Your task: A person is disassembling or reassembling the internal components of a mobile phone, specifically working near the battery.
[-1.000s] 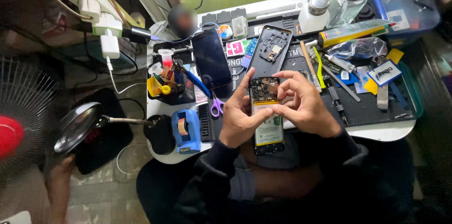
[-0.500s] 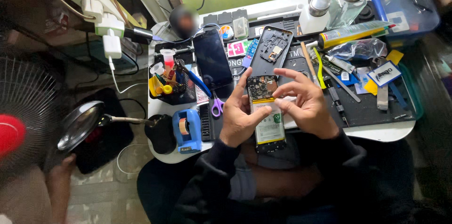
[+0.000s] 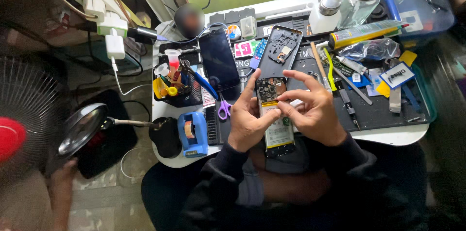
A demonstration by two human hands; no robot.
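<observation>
**Both hands on an opened phone**

The opened phone [image 3: 274, 117] is at the near edge of the tabletop [image 3: 388, 136], in the middle, its battery showing. The left hand [image 3: 247, 119] grips its left side, thumb on the battery. The right hand [image 3: 313, 112] closes on its right side, fingertips pinching at the circuit board. At 12 o'clock from the phone lies a back cover [image 3: 280, 51], at 11 o'clock a dark phone [image 3: 219, 59]. Scissors [image 3: 224, 108] lie at 9 o'clock, a blue tape dispenser [image 3: 192, 134] further left.

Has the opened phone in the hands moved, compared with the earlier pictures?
No. The opened phone keeps its place just below the phone back frame on the black mat, held by the left hand and right hand.
</observation>
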